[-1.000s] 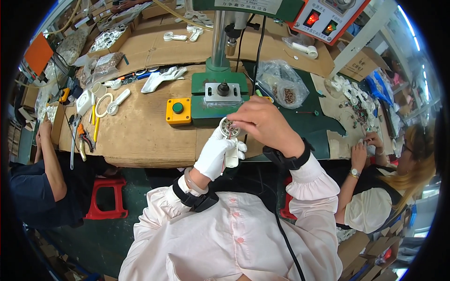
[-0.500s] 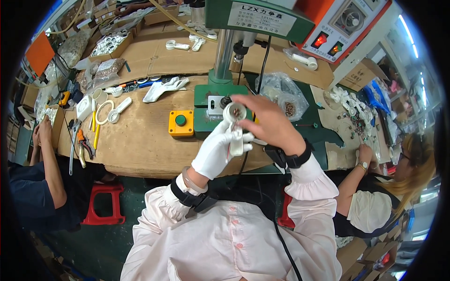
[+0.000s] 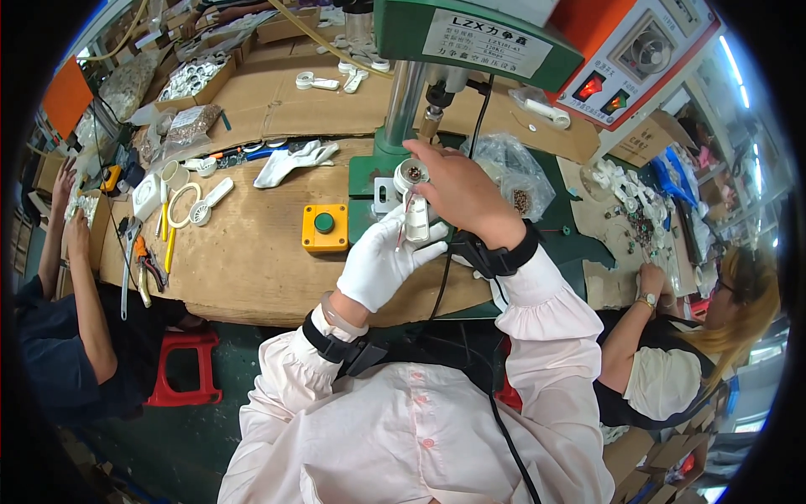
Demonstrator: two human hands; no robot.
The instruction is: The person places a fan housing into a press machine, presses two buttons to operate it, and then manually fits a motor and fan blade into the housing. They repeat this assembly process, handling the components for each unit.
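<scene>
One white part (image 3: pixel 417 222), wired but uncovered: right hand (image 3: pixel 470 191) grips it near the press (image 3: pixel 361 174), spread left hand (image 3: pixel 379 264) supports.

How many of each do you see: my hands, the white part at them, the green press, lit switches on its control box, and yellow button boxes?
Your hands: 2, gloved left hand and bare right hand
White part at them: 1
Press: 1
Lit switches: 2
Button box in view: 1
Total: 7
</scene>
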